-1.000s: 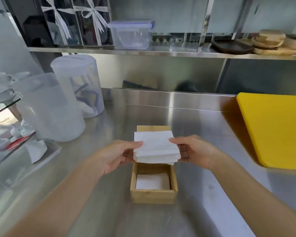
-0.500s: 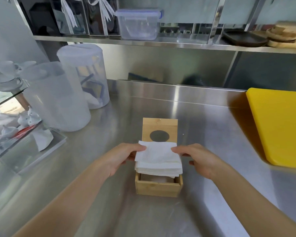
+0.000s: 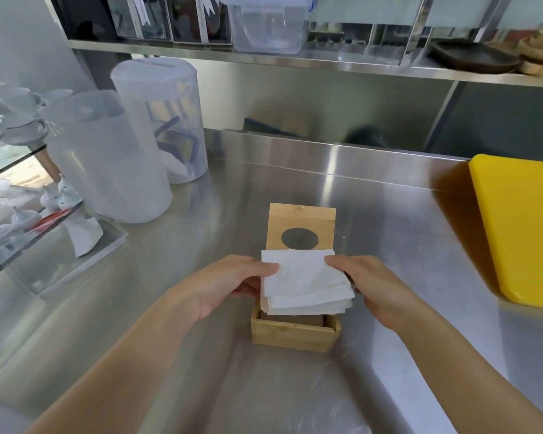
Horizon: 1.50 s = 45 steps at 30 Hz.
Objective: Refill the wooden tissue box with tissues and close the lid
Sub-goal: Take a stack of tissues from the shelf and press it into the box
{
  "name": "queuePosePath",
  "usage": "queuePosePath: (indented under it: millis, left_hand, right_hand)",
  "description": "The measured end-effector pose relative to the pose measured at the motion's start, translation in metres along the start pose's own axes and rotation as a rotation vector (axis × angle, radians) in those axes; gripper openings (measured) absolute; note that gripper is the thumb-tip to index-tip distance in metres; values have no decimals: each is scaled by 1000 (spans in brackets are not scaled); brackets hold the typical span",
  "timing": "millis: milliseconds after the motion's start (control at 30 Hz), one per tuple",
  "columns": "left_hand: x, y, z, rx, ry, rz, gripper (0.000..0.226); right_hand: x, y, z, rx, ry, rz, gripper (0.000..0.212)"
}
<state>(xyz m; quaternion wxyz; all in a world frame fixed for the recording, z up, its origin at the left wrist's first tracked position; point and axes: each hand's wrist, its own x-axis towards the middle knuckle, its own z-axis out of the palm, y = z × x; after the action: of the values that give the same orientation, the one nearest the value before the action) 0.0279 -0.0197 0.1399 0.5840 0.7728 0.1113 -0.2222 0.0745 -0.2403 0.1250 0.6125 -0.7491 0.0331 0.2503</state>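
A small open wooden tissue box [image 3: 293, 332] stands on the steel counter in front of me. Its wooden lid [image 3: 302, 221], with a round hole in it, lies flat on the counter just behind the box. A stack of white tissues [image 3: 303, 281] hovers over the box mouth, its lower edge at the rim and hiding most of the inside. My left hand [image 3: 229, 285] grips the stack's left side, thumb on top. My right hand [image 3: 369, 285] grips the right side the same way.
Two translucent plastic canisters [image 3: 113, 158] stand at the back left. A yellow cutting board [image 3: 521, 227] lies at the right. A glass case with white porcelain [image 3: 29, 214] sits at the left edge. A steel shelf [image 3: 264, 59] with containers runs above.
Both hands have lowered the tissue stack toward the box mouth, so the tissues inside are now covered. The lid behind the box has come into view.
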Motion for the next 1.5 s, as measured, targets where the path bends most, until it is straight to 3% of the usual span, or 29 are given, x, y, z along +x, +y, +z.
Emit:
queuePosePath:
  millis: [100,233,433,567,700,800,900,1000,1067,1200,1367,1500]
  left_hand:
    - [-1,0,-1,-30,8,-21,22]
    - [1,-1,-1,-63,25,-74,28]
    - [8,-1,-2,-36,37,-73,27]
    - [12,-1,0,37,68,-93,27]
    - [16,-2,1,120,75,-101,32]
    - [16,1,-2,221,32,-87,33]
    - [17,1,-5,262,13,-62,27]
    - [18,-1,-7,261,-26,-7,20]
    - [18,-3,-7,253,-93,37,16]
    - [21,-9,-5,227,-163,82,41]
    - [29,-9,5,194,-17,117,28]
    - [32,-11,9,157,63,92,28]
  right_hand:
    - [-1,0,2,-62,-18,-17,40]
    - [-2,-2,0,-107,-72,-60,23]
    - [-3,-8,-7,-153,-82,-65,27]
    - [1,-6,-5,-192,-73,-61,31]
    - [4,-4,1,-257,-87,-34,20]
    - [3,-4,3,-404,-112,-47,37]
    - [3,-8,3,-434,-164,-31,36]
    - [6,-8,3,-537,-140,-64,66]
    - [6,-7,1,-574,-96,-67,59]
    - [8,0,1,-540,-24,-58,36]
    - [18,7,7,-464,23,5,43]
    - [22,7,10,-520,56,24,24]
